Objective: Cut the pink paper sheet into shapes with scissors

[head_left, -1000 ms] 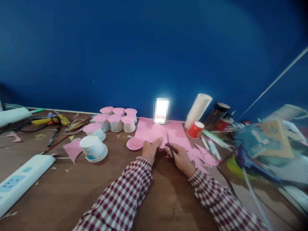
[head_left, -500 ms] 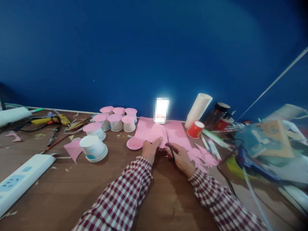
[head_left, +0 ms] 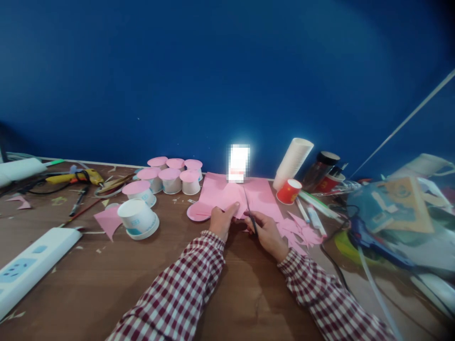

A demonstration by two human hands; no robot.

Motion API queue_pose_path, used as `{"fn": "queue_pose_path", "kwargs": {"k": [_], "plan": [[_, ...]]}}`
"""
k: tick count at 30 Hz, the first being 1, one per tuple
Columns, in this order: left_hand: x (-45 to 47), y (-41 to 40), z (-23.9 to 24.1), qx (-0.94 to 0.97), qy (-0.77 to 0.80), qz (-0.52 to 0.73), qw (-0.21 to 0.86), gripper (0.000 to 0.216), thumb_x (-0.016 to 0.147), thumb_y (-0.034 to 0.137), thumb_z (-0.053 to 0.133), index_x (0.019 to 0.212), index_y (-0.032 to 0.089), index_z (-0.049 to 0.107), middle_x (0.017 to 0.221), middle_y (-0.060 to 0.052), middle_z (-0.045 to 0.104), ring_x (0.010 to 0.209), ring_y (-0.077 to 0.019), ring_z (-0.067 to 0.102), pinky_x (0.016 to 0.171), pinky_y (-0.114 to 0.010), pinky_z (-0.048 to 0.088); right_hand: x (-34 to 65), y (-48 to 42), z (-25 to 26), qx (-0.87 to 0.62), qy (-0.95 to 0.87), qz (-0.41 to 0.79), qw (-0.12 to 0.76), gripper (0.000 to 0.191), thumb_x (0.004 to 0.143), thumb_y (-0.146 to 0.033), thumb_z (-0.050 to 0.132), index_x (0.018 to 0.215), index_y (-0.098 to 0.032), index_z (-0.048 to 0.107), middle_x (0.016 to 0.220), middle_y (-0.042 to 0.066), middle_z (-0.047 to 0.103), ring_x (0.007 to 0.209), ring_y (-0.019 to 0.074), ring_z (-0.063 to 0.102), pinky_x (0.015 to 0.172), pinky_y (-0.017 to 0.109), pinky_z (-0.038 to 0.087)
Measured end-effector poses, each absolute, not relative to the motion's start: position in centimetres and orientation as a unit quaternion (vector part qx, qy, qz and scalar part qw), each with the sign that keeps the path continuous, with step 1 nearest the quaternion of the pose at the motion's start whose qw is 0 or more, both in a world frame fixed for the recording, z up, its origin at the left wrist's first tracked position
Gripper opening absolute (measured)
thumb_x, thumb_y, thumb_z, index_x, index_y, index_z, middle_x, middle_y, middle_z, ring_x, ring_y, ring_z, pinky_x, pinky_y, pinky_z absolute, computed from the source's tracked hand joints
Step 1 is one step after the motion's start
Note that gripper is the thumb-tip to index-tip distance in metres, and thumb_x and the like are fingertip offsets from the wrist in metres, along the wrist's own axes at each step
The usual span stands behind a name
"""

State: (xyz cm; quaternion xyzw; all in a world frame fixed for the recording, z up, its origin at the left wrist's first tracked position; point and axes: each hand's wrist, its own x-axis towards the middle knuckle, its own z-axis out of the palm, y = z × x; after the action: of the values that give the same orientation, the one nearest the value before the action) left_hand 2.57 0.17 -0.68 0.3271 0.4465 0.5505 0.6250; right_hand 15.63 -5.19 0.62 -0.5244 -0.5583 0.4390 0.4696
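My left hand (head_left: 222,222) pinches a piece of pink paper (head_left: 232,196) between thumb and fingers, in front of me at the middle of the table. My right hand (head_left: 268,233) is closed round the dark handles of a pair of scissors (head_left: 249,208). The blades point away from me and lie along the right side of the held piece. Beneath both lies a larger pink sheet (head_left: 265,192). At the left hand's side rests a round pink disc (head_left: 195,212). Pink offcuts (head_left: 300,230) are heaped to the right of my right hand.
Several paper cups topped with pink discs (head_left: 169,175) stand at the left. A white cup (head_left: 137,218) stands nearer. At the right are a leaning cup stack (head_left: 293,161), a red cup (head_left: 289,192) and a blue glue gun (head_left: 377,246). A power strip (head_left: 35,270) lies front left.
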Motion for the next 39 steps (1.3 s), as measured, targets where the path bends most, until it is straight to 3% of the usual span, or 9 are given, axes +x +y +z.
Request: {"fn": "queue_pose_path", "kwargs": {"k": [28, 39], "plan": [[2.49, 0.27, -0.88, 0.328, 0.468, 0.555, 0.604, 0.039, 0.051, 0.044, 0.079, 0.059, 0.013, 0.056, 0.046, 0.000, 0.053, 0.045, -0.0122, 0.050, 0.043, -0.025, 0.042, 15.55, -5.32, 0.92, -0.525, -0.565, 0.432, 0.468, 0.038, 0.079, -0.040, 0.061, 0.105, -0.013, 0.064, 0.058, -0.004, 0.049, 0.050, 0.0103, 0.047, 0.049, 0.023, 0.041], [2.53, 0.09, -0.24, 0.331, 0.444, 0.559, 0.618, 0.038, 0.051, 0.041, 0.079, 0.051, 0.013, 0.053, 0.041, 0.002, 0.049, 0.040, -0.0095, 0.044, 0.039, -0.023, 0.036, 15.48, -5.41, 1.25, -0.536, -0.583, 0.409, 0.453, 0.035, 0.080, -0.042, 0.058, 0.099, -0.013, 0.064, 0.056, -0.004, 0.050, 0.049, 0.0106, 0.046, 0.047, 0.023, 0.039]]}}
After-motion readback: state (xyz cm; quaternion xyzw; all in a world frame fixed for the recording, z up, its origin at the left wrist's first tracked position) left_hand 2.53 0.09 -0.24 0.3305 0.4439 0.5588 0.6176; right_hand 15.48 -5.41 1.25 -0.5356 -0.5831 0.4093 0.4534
